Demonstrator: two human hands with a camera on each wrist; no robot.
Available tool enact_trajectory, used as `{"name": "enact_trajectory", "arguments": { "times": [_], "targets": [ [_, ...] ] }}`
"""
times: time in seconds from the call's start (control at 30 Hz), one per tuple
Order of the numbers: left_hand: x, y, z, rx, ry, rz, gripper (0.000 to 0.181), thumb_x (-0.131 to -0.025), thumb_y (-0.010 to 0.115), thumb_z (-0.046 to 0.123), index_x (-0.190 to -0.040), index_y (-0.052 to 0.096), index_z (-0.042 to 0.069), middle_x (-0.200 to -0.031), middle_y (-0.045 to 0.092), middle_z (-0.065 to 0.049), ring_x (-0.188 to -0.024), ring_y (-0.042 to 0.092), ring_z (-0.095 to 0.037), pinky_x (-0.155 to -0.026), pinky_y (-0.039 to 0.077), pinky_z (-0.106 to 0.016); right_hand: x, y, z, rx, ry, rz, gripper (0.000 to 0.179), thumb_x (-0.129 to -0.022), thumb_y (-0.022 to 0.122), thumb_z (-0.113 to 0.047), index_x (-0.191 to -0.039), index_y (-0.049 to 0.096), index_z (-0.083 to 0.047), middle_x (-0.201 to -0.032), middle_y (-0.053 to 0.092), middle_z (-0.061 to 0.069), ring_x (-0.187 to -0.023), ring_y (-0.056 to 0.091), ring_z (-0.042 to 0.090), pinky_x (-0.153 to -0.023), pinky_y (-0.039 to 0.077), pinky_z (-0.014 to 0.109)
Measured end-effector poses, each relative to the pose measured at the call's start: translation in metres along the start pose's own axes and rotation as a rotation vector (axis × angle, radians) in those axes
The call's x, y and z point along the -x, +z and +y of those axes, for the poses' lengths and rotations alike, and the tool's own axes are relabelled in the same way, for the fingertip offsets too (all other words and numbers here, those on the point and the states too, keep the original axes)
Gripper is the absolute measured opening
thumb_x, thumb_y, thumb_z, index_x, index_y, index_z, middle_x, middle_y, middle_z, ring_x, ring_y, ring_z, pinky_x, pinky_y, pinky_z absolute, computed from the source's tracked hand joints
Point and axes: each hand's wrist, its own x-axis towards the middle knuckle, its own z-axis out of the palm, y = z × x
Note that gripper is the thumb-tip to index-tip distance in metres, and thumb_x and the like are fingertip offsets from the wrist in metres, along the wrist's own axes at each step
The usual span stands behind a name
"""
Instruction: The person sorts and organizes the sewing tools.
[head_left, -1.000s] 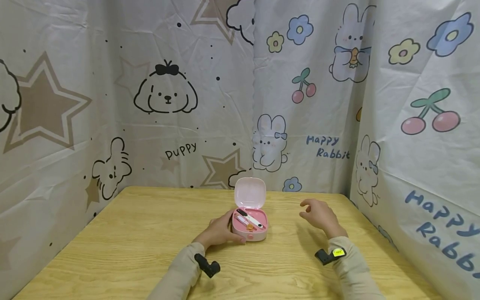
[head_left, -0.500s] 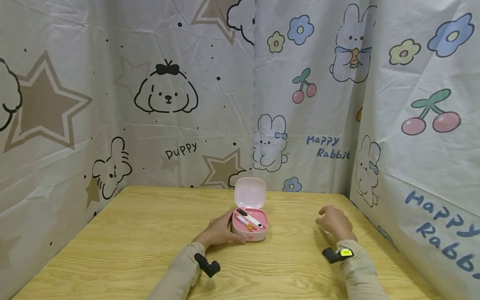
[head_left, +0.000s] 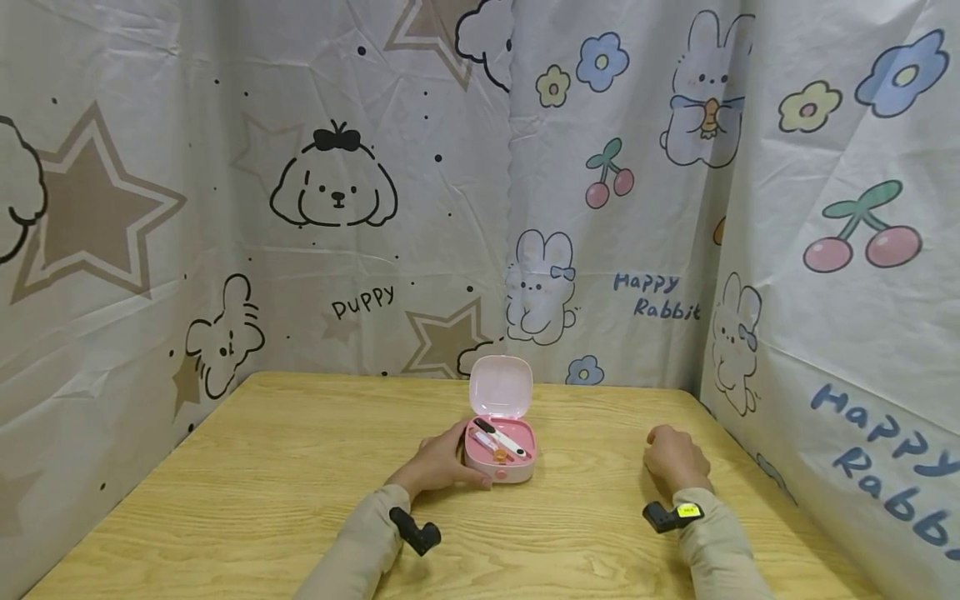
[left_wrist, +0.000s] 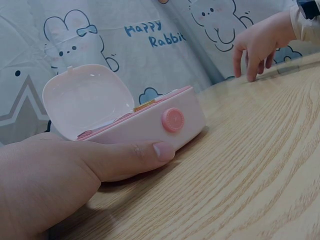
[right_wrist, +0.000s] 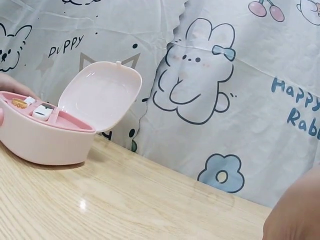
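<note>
A small pink case (head_left: 501, 472) with its hinged lid (head_left: 501, 387) raised stands on the table. Inside lie a slim white tool with a black end (head_left: 510, 443), a thin light-coloured piece and a small orange piece (head_left: 500, 456). My left hand (head_left: 435, 460) holds the case from its left side. In the left wrist view its thumb (left_wrist: 135, 159) lies along the front, below the round pink button (left_wrist: 173, 120); the other fingers are mostly hidden behind the case. Off to the right, my right hand (head_left: 675, 458) holds nothing, its loosely bent fingers (left_wrist: 252, 70) pointing down at the tabletop.
The wooden table (head_left: 300, 467) runs up to printed curtains (head_left: 420, 208) at the back and both sides. A black wrist camera (head_left: 415, 531) sits on the left sleeve, another camera (head_left: 672, 516) on the right.
My right hand has moved right and toward me, away from the case, and come down to the tabletop with its fingers lowered. The left hand and the case have stayed in place.
</note>
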Motion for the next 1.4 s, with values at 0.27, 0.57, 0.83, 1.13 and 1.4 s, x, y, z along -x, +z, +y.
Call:
{"name": "enact_trajectory", "arguments": {
  "times": [0.27, 0.57, 0.83, 1.13, 1.4],
  "targets": [
    [-0.003, 0.003, -0.005, -0.01, 0.008, 0.002, 0.113, -0.073, 0.094, 0.047, -0.162, 0.032, 0.013, -0.16, 0.042, -0.007, -0.146, 0.038, -0.029, -0.108, 0.021, -0.063, 0.002, 0.002, -0.003, -0.025, 0.01, -0.014, 0.03, -0.099, 0.054, -0.005, -0.125, 0.065, 0.003, -0.128, 0.06, 0.034, -0.104, 0.059, 0.056, -0.078, 0.049, 0.066],
    [-0.002, 0.004, -0.008, -0.018, 0.033, -0.001, 0.118, -0.072, 0.095, 0.048, -0.164, 0.028, 0.016, -0.162, 0.041, -0.004, -0.147, 0.036, -0.03, -0.109, 0.02, -0.066, 0.002, 0.01, -0.005, -0.011, -0.008, -0.041, 0.038, -0.099, 0.05, -0.004, -0.135, 0.06, 0.006, -0.134, 0.056, 0.036, -0.11, 0.056, 0.058, -0.083, 0.049, 0.066],
    [-0.001, 0.002, -0.005, 0.004, 0.016, -0.005, 0.12, -0.071, 0.095, 0.048, -0.165, 0.028, 0.016, -0.162, 0.04, -0.005, -0.147, 0.036, -0.032, -0.111, 0.018, -0.066, 0.0, 0.012, -0.009, 0.011, -0.047, 0.001, 0.038, -0.095, 0.055, -0.005, -0.131, 0.064, 0.005, -0.13, 0.06, 0.034, -0.106, 0.06, 0.056, -0.081, 0.051, 0.065],
    [-0.002, 0.002, -0.006, 0.011, 0.016, -0.003, 0.12, -0.071, 0.096, 0.047, -0.165, 0.027, 0.016, -0.162, 0.04, -0.006, -0.147, 0.036, -0.032, -0.112, 0.018, -0.066, 0.0, 0.007, -0.011, 0.037, -0.069, 0.04, 0.028, -0.1, 0.059, -0.008, -0.124, 0.068, 0.004, -0.123, 0.063, 0.033, -0.102, 0.062, 0.054, -0.077, 0.051, 0.065],
    [-0.002, 0.002, -0.007, 0.01, 0.021, -0.002, 0.12, -0.071, 0.096, 0.047, -0.165, 0.027, 0.017, -0.162, 0.04, -0.005, -0.147, 0.036, -0.032, -0.112, 0.018, -0.067, -0.001, 0.009, -0.011, 0.066, -0.087, 0.046, 0.027, -0.096, 0.06, -0.003, -0.119, 0.07, 0.003, -0.12, 0.066, 0.032, -0.1, 0.063, 0.054, -0.077, 0.052, 0.065]
  ]
}}
